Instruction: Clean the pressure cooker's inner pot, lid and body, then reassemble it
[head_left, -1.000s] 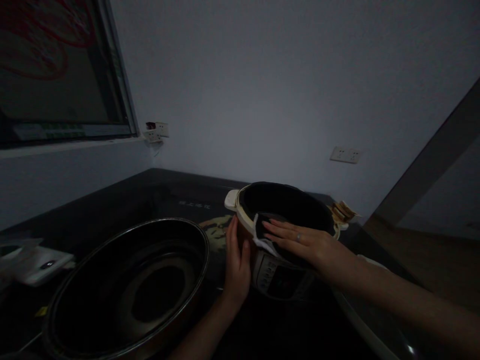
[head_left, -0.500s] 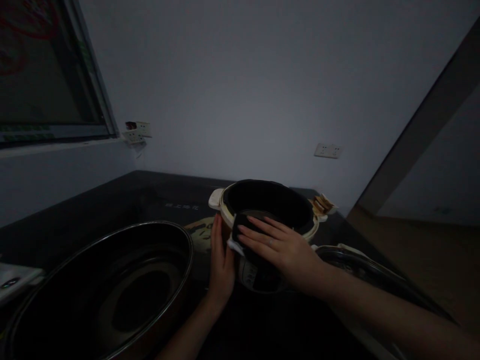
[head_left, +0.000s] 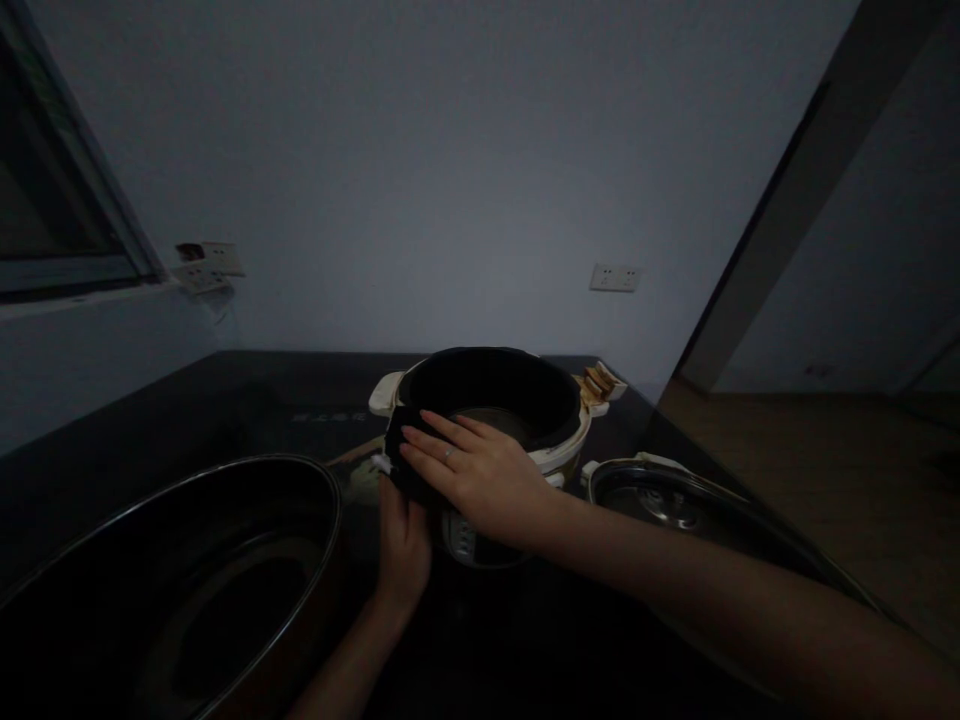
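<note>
An open white rice cooker [head_left: 585, 432] with a dark inner pot stands on the black counter [head_left: 225, 400]. My right hand [head_left: 480, 468] lies flat, fingers stretched out, pressing a dark cloth [head_left: 397, 450] against the cooker's front left rim. My left hand [head_left: 403, 545] rests against the cooker's left side below the cloth, palm on the body, fingers mostly hidden behind the cloth and the right hand.
A large dark metal basin [head_left: 172, 590] fills the near left of the counter. The cooker's lid [head_left: 675, 500] lies to the right of it. Wall sockets [head_left: 615, 277] sit on the back wall, and a window frame [head_left: 67, 260] stands at the left.
My right hand has slid the cloth leftward along the cooker's front rim. The view has swung right, so the basin sits further left and the lid has come into sight.
</note>
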